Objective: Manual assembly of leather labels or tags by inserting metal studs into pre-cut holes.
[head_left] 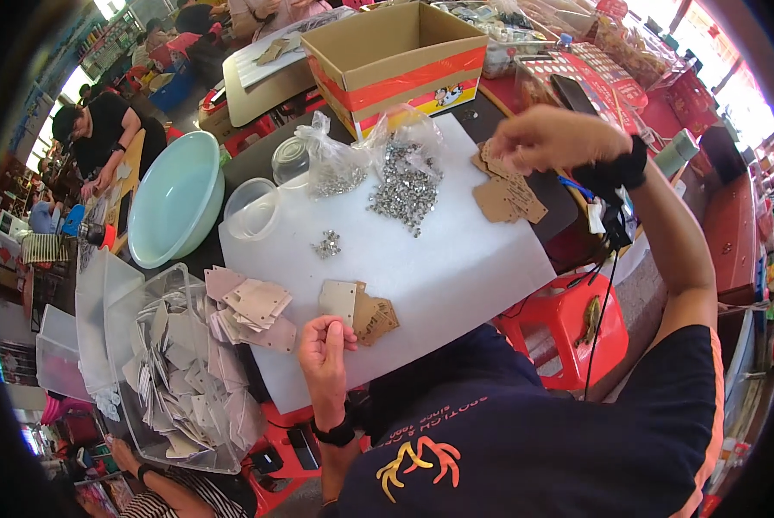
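Note:
My left hand [325, 356] is closed, its thumb against the fingers, at the near edge of the white board. Its fingertips meet the lower edge of a pale grey card [338, 300]; whether they grip anything is hidden. Against that card lies a small fan of brown cardboard cards [375, 318]. My right hand [564, 136] hovers at the board's far right with its fingers curled together over a pile of brown cards [509, 198]. What those fingers hold, if anything, I cannot make out. Small shiny metal pieces [406, 188] spill from a clear plastic bag, with a little heap [326, 244] nearer me.
A clear bin [175, 436] of pale cards stands at left, a loose stack [247, 304] beside it. Behind are a light-blue basin [178, 200], a round clear tub [253, 210] and an open cardboard box [395, 65]. A red stool [568, 324] stands at right. Other people sit nearby.

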`<state>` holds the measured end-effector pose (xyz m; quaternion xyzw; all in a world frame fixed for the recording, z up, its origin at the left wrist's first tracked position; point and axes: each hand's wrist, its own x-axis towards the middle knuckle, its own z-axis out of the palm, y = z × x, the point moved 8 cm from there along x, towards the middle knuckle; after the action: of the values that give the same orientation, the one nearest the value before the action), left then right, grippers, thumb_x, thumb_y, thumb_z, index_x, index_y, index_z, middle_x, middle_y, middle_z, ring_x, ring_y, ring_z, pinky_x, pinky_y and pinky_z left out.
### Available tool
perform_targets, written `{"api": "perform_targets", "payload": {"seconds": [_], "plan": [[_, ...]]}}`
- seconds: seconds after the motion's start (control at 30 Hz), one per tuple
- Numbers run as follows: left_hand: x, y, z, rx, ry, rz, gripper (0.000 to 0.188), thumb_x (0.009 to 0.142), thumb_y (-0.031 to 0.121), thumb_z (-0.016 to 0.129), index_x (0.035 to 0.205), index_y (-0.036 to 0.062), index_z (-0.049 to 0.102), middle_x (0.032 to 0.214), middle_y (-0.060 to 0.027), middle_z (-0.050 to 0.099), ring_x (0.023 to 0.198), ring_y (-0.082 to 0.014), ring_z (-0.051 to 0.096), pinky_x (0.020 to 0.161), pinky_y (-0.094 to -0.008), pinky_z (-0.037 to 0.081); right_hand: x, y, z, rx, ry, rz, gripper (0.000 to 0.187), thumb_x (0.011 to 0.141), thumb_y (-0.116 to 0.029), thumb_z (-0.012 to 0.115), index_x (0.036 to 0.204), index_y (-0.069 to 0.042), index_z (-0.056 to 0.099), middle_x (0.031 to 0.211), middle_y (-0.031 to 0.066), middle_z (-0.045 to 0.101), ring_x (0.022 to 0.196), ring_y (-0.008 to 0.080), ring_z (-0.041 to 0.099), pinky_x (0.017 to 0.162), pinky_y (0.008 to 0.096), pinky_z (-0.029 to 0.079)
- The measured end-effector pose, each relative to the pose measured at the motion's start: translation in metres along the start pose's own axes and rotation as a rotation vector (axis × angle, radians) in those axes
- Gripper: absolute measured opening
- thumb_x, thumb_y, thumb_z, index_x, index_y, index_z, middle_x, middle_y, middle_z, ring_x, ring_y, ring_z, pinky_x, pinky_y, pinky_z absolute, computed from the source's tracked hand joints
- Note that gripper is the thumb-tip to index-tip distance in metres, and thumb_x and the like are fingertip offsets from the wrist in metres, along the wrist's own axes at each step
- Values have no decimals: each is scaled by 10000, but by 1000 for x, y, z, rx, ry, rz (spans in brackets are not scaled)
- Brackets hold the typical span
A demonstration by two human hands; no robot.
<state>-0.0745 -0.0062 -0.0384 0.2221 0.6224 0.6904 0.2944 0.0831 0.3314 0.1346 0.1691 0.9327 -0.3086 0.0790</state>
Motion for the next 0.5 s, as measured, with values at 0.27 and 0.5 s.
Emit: {"api": "perform_targets", "payload": {"seconds": [0.27,0.5], "plan": [[5,1,0,16,13,-33,143,987,128,531,1040,-1,561,845,-60,616,735,-120,578,668,-255,489,-7,-12,94,-280,22,-222,192,836,-189,668,954,-43,627,817,158,618,817,376,611,718,445,478],[6,-1,-2,-22,7,-35,139,996,122,516,1045,0,562,845,-62,617,741,-119,587,662,-256,492,29,-83,167,124,175,-384,170,890,-177,637,920,-9,629,841,153,638,741,363,628,671,435,499]]}}
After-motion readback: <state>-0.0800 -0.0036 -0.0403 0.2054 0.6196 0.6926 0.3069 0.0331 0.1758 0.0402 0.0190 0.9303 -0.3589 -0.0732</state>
